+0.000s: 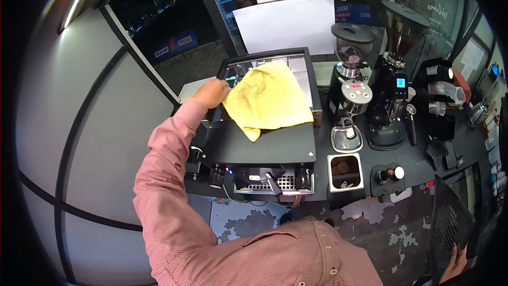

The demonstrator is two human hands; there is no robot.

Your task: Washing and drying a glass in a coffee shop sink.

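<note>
My left hand (pixel 210 94) reaches over the top of a black espresso machine (pixel 254 145), its fingers closed at the edge of a yellow cloth (pixel 270 95). The cloth lies spread and creased across the machine's open top, a darker smudge on its left part. Metal parts show around it inside the frame. At the lower right edge, my right hand (pixel 456 265) grips a black perforated panel (pixel 450 222) that stands upright above the floor. The right forearm is out of view.
Two coffee grinders (pixel 355 92) stand right of the machine. In front of them are a knock box (pixel 344 172) and a tamper stand (pixel 388 176). A portafilter (pixel 411 122), cups and jugs stand farther right. Windows and a white board (pixel 288 25) rise behind; a grey wall is on the left.
</note>
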